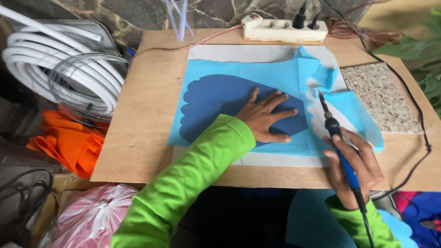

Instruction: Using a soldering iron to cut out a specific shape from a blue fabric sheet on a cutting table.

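My left hand (266,117) lies flat with fingers spread on a dark blue scalloped template (216,103), pressing it onto a light blue sheet (275,73) that rests on a white board (239,53). My right hand (353,167) grips the blue handle of a soldering iron (334,133). Its metal tip points up and away at the cut right edge of the light blue sheet. A loose strip of the light blue sheet (360,119) curls off to the right of the tip.
A plywood board (147,119) carries everything. A speckled stone tile (381,96) lies at its right. A white power strip (285,30) with plugs sits at the back edge. White hose coils (59,69), orange cloth (69,140) and a pink bag (92,216) lie to the left.
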